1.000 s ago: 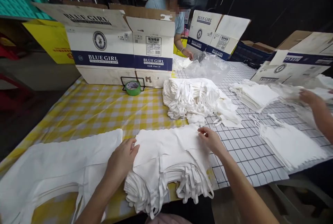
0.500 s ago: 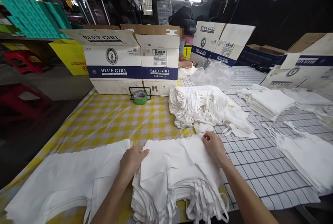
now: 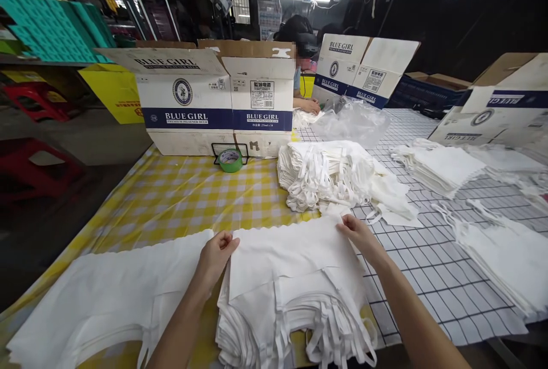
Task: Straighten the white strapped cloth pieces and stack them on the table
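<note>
My left hand [image 3: 217, 256] pinches the left corner of the scalloped hem of a white camisole [image 3: 286, 249]. At its far right corner, my right hand [image 3: 358, 236] grips the same hem between thumb and fingers. This camisole is the top one of a pile [image 3: 244, 323], whose straps hang towards me at the table's near edge. To the left, beside my left forearm, another white camisole [image 3: 115, 277] lies spread flat. Beyond my hands rests a heap of folded white garments [image 3: 329, 172] with tangled straps.
A green tape roll [image 3: 230, 160] stands before a Blue Girl carton [image 3: 188, 95]. More white garment stacks [image 3: 445, 166] lie on the right, near another carton [image 3: 492, 103]. Across the table, a co-worker's hand [image 3: 309, 106] touches white cloth beside clear plastic [image 3: 355, 120].
Both hands have spread slightly apart, drawing the top camisole's hem straighter and flatter. The co-worker's hand has shifted a little.
</note>
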Demonstrator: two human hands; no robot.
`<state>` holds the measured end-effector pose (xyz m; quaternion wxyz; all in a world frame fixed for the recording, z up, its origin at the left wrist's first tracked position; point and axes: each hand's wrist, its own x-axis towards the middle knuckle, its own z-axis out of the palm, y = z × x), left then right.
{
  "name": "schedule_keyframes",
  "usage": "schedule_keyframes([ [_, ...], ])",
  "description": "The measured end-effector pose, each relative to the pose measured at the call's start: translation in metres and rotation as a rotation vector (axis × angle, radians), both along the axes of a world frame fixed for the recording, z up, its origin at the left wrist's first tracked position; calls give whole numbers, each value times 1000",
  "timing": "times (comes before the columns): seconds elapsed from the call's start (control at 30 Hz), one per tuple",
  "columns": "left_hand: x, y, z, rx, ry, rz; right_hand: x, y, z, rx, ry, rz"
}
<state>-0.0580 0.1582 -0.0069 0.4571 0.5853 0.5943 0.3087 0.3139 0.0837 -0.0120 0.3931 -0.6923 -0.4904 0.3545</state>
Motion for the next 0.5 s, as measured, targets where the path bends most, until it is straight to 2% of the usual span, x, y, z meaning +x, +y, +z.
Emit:
schedule_keyframes([
  [0.13,6,1,6,-102,-222,-23,-1,-3,12,-95,86,143],
  [0.2,8,5,14,-111,-238,-44,0,-1,23,-101,64,151],
  [0.27,8,13,27,-64,-202,-65,1,2,40,-56,81,129],
  [0.37,4,27,62,80,-173,-86,4,6,76,105,179,90],
  [0.5,-2,28,121,376,-126,24,7,2,124,401,204,9],
])
